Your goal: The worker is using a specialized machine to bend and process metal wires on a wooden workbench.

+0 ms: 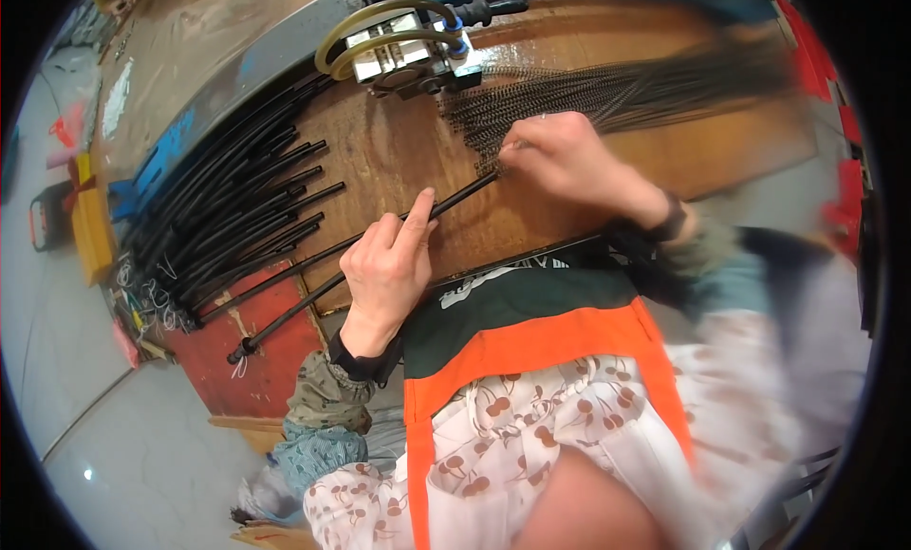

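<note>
Currently, a black tube (465,193) is gripped by the left hand (387,263) over the near side of the wooden board (389,156). The right hand (565,161) is curled beside its right end; whether anything is pinched cannot be told. Dark springs (598,93) are spread far right.

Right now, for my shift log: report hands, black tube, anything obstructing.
Left hand grips black tube. Right hand closed at tube's right end, contents hidden. Thin springs lie just beyond; no visible obstruction.

the brown wooden bench (375,147) carries black tubes (213,194) left of the metal block (403,55), thin springs (579,94) to its right.
</note>
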The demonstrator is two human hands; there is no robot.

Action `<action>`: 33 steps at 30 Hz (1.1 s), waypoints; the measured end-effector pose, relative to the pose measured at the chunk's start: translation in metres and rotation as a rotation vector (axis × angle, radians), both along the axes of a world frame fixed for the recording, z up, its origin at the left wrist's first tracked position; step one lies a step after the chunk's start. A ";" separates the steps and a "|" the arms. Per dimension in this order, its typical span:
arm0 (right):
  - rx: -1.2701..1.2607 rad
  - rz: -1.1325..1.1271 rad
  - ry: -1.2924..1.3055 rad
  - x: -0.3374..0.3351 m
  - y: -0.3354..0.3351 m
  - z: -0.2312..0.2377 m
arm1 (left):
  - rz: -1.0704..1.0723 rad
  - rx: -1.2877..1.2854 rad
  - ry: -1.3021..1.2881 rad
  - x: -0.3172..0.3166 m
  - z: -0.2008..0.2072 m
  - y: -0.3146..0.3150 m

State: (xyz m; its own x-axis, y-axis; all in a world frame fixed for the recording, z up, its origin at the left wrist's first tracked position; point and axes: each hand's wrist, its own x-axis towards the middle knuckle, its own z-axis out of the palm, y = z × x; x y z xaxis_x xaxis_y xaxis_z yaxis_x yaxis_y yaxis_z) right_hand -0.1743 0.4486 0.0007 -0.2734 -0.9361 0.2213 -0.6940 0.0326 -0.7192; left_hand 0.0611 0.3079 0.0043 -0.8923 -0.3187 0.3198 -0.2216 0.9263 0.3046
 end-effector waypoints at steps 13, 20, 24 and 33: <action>-0.281 0.191 0.243 0.005 0.003 -0.004 | -0.023 0.119 -0.026 -0.007 -0.009 0.016; -0.159 0.196 0.188 0.013 0.010 0.003 | 0.130 0.110 0.039 0.025 -0.012 -0.012; -0.161 0.220 0.204 0.017 0.006 -0.004 | 0.275 -0.037 -0.342 0.065 -0.022 -0.044; -0.041 0.210 0.142 0.010 0.006 -0.013 | -0.018 0.035 -0.081 0.045 -0.022 -0.031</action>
